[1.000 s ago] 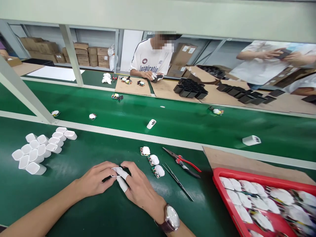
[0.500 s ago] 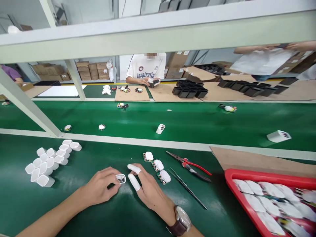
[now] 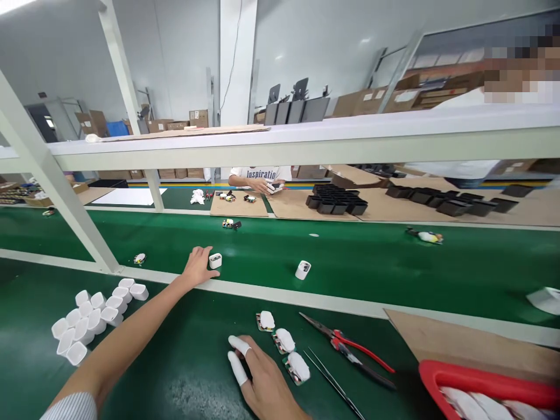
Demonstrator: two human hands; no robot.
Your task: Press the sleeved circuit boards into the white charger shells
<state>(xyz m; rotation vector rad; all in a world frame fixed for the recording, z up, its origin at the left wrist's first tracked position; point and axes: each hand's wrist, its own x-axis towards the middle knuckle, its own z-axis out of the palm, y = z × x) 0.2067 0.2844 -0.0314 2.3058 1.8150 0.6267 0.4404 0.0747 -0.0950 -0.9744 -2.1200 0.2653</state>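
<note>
My left hand (image 3: 199,267) sits half-open on the belt (image 3: 371,262) — white case (image 3: 214,261) upright just right of my fingertips, touching or nearly, not gripped. My right hand (image 3: 262,382) lies flat on the bench (image 3: 184,373), empty, well back; left is nearer.

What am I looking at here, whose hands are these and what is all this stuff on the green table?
This is one picture from a camera worn on a person's head, looking forward and down, so the two bare hands are the wearer's own. The left hand reaches out to the green conveyor belt, fingers right beside a small white case; whether they grip it is unclear. The right hand, with white covers on two fingers, lies on the green bench and holds nothing. By it lie three small wrapped circuit boards, red-handled pliers and tweezers. Empty white shells stand left, a red tray right. Another person works across the belt.
</note>
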